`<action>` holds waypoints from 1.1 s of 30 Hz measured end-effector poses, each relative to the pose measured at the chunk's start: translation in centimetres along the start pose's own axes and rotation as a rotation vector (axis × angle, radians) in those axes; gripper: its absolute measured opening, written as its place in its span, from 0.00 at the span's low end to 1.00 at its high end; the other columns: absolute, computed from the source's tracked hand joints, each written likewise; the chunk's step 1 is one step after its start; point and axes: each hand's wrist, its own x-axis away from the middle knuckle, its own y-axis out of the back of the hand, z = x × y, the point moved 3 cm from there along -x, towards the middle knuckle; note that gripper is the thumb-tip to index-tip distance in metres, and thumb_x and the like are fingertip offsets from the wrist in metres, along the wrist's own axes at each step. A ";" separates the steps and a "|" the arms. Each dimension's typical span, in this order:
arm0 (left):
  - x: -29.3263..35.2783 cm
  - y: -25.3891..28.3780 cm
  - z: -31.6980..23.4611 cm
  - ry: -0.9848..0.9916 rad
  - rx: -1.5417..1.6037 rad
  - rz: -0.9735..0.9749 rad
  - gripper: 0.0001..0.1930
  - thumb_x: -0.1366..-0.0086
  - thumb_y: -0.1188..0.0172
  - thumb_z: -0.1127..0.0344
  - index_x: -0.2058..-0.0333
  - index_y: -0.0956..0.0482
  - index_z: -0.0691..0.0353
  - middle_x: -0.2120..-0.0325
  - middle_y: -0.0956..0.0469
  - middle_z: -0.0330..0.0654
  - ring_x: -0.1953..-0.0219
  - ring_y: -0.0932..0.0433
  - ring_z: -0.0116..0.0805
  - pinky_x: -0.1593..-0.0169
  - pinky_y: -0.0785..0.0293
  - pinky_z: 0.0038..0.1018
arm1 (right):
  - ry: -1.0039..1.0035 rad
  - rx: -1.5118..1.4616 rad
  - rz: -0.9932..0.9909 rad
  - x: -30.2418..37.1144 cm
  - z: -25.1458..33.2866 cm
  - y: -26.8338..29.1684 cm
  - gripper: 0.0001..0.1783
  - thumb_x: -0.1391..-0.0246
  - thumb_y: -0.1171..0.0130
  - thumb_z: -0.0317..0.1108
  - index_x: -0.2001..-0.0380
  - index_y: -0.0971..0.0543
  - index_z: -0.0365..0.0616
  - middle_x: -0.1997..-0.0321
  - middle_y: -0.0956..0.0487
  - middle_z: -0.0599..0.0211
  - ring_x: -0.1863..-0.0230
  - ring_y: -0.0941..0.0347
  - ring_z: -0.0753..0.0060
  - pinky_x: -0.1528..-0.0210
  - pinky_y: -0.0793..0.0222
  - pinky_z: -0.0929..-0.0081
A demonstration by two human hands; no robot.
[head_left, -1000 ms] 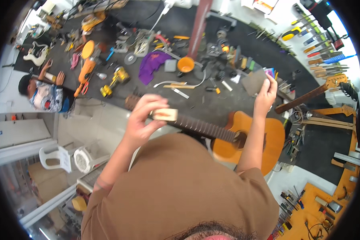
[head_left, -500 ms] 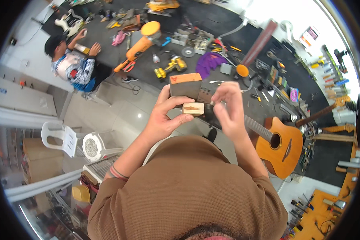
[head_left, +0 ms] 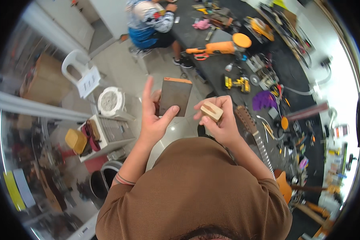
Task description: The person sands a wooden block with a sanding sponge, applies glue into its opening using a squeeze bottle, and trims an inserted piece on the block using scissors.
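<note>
My left hand point(head_left: 155, 120) grips a dark flat rectangular block point(head_left: 177, 98) with an orange top edge. The thumb presses its near face and the index finger points up, off the block. To the right and apart from it, my right hand point(head_left: 227, 127) pinches a small pale wooden block point(head_left: 211, 111) with a brownish slot-shaped mark along its top. Both hands are up in front of my body, over the tiled floor beside the workbench.
On the dark workbench point(head_left: 212, 72) lie an orange power tool point(head_left: 218, 48), a yellow cordless drill point(head_left: 239, 83), a purple cloth point(head_left: 264, 100) and a guitar point(head_left: 284, 186). A person point(head_left: 150, 24) sits at the far end. A white chair point(head_left: 88, 80) and a white stool point(head_left: 111, 101) stand left.
The small wooden block has passed from my left hand to my right, which was empty. My hands have moved apart, and the view has turned left.
</note>
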 end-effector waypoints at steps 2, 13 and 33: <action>0.3 2.2 -0.5 0.028 0.067 -0.115 0.42 0.29 0.30 0.79 0.20 0.38 0.61 0.36 0.21 0.52 0.34 0.18 0.43 0.29 0.23 0.39 | -0.113 -0.176 0.110 -2.1 -1.3 -1.4 0.24 0.30 0.35 0.20 0.42 0.38 0.45 0.41 0.21 0.58 0.42 0.21 0.70 0.40 0.22 0.67; 1.0 8.4 -0.3 0.218 0.294 -0.462 0.35 0.31 0.29 0.74 0.30 0.37 0.53 0.32 0.24 0.55 0.36 0.16 0.56 0.34 0.17 0.50 | -0.109 0.057 0.582 -14.7 -4.5 -6.1 0.14 0.31 0.33 0.21 0.48 0.23 0.45 0.50 0.21 0.67 0.50 0.20 0.72 0.44 0.23 0.70; -13.1 -0.1 -3.4 0.111 -1.384 -0.293 0.35 0.50 0.14 0.65 0.40 0.08 0.53 0.39 0.19 0.57 0.44 0.20 0.53 0.40 0.24 0.45 | 0.142 0.097 0.796 -27.7 -8.7 -2.2 0.25 0.43 0.29 0.19 0.44 0.24 0.43 0.50 0.22 0.54 0.50 0.21 0.38 0.50 0.23 0.52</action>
